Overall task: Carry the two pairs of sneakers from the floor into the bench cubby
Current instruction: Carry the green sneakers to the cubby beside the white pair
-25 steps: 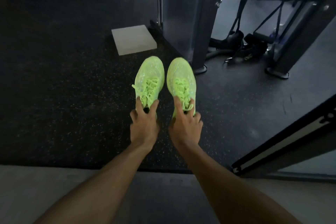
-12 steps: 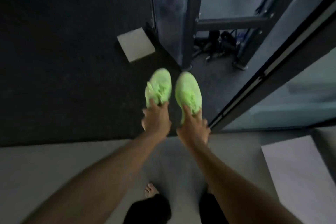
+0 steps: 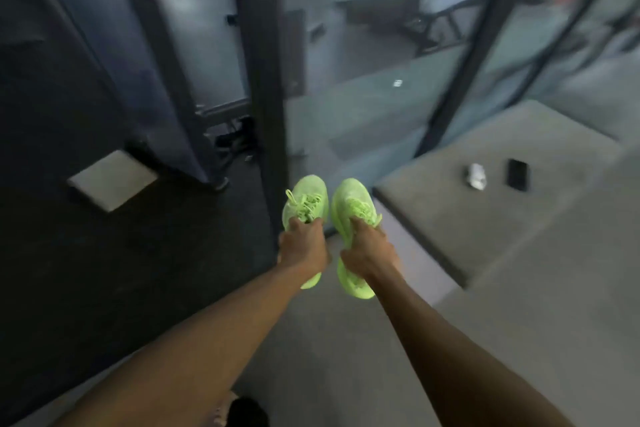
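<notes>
each hand (image 3: 303, 246) grips one green sneaker (image 3: 309, 198) (both aloft).

ahead: dark post (image 3: 266, 87) blocks | right: bench top (image 3: 502, 218) carries phone (image 3: 517, 174), small pale object (image 3: 475, 176)

Dim, motion-blurred; edges smeared, wide-angle bowed.
</notes>
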A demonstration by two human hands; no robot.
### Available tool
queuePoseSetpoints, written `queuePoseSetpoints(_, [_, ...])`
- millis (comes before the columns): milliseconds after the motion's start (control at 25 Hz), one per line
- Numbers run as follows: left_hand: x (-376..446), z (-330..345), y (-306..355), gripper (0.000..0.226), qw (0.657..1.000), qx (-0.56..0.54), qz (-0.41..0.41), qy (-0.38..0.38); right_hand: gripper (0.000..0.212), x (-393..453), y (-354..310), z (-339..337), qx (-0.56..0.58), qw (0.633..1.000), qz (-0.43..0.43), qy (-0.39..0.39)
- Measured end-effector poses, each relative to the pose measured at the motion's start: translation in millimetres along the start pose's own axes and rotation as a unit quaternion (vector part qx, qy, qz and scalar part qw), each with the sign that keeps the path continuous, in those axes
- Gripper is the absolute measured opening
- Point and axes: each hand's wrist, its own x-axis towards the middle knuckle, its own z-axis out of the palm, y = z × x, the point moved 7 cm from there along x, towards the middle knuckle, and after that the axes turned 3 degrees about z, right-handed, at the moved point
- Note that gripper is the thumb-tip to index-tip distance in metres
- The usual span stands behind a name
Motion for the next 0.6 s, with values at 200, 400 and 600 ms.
queuePoseSetpoints(200, [-82.6,54.2,260.3,0.054,0.984,-0.02,0.176,-0.007,0.083,-78.9,200.6,-164.3,0.072,0.983,0.104,0.135])
queuePoseSetpoints(400, [-157.8,95.4,468.1,0.057,0.949,-0.02,0.314,-0.004,0.079,-140.6,361.3,-285.5,0.128,0.941,0.196,0.246])
queuePoseSetpoints(600, [-184.5,135.9,623.0,0.072,0.916,-0.049,0.398,0.025,0.077,-147.1,492.1,-367.0,0.115,0.903,0.258,0.325])
